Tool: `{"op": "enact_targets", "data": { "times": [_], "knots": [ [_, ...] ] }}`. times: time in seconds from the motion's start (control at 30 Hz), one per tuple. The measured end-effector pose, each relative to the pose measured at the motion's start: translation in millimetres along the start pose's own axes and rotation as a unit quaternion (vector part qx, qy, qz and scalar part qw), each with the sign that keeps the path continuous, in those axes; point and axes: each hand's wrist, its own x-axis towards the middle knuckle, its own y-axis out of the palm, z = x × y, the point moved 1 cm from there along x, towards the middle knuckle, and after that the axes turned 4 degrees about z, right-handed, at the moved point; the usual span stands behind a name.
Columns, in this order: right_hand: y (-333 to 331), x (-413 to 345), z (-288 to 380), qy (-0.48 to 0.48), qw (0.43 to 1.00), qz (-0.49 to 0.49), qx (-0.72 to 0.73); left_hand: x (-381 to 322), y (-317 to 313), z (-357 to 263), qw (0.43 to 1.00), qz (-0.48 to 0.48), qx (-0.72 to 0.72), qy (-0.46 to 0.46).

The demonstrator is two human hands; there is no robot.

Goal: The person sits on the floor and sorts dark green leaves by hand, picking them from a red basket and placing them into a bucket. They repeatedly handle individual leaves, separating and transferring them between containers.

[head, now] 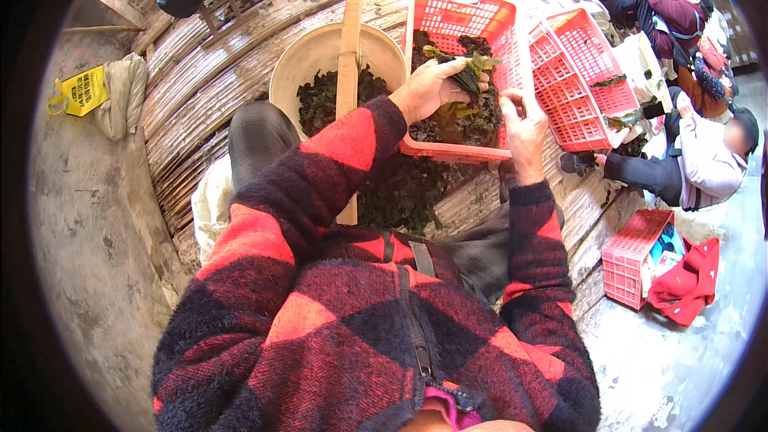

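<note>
My left hand (427,89) is above a red plastic crate (465,3), closed around a small bunch of dark green, leafy seaweed (465,79). To its right, my right hand (525,126) is at the crate's right wall, thumb and fingertips close together; whether something thin lies between them I cannot tell. More dark, wet-looking leaves fill the lower part of the crate. Left of the crate, a round pale tub (288,72) holds similar dark leaves, and a wooden slat (348,84) lies across it. A dark leafy heap (402,195) is below the crate, near my lap.
Nested red crates (579,78) stand to the right, with several seated people beyond. A smaller red crate (624,270) and a red bag (687,282) are at the lower right. A yellow bag (87,91) and a pale cloth (122,96) lie left. Another person's dark clothing shows at the top left.
</note>
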Motion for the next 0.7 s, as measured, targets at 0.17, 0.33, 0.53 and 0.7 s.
{"op": "enact_targets", "data": {
  "times": [0.17, 0.33, 0.53, 0.7],
  "knots": [
    [11.8, 30.3, 18.5, 0.074, 0.992, 0.094, 0.049, -4.9, 3.5, 0.5, 0.990, 0.019, 0.136, -0.026],
    [37.8, 22.8, 17.3, 0.120, 0.971, 0.152, 0.139, -15.9, 10.5, -4.7, 0.945, 0.017, 0.324, -0.031],
    [34.3, 16.4, 17.2, 0.092, 0.943, 0.057, 0.314, -14.7, 5.4, -21.5, 0.896, 0.030, 0.441, -0.042],
    [23.8, 17.3, 25.6, 0.114, 0.916, 0.056, 0.379, -7.4, 9.1, -31.0, 0.842, -0.031, 0.535, 0.054]
  ]
}}
